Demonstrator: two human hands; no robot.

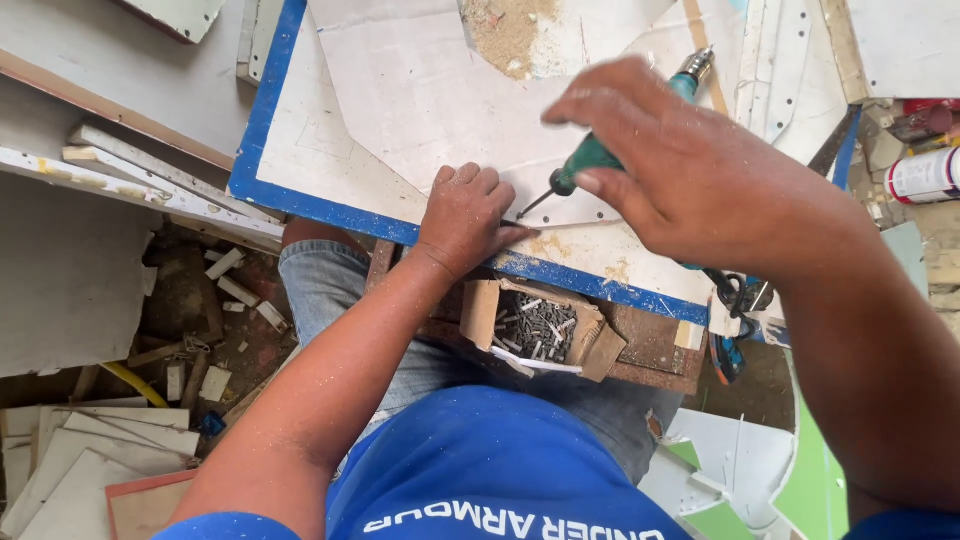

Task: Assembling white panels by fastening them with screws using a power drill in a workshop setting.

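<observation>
My right hand grips a green-handled screwdriver, its metal tip pointing down-left onto a white cut panel. My left hand rests as a loose fist on the near edge of that panel, thumb and fingers pinched right at the screwdriver tip; whether they hold a screw is too small to tell. The panel lies on a white board with a blue border. Just below the board's edge sits an open cardboard box of small grey screws.
A sawdust pile lies on the far part of the panel. White strips and offcuts are stacked at left, more panels at lower left. A spray can lies at right. My jeans-clad knee is under the board.
</observation>
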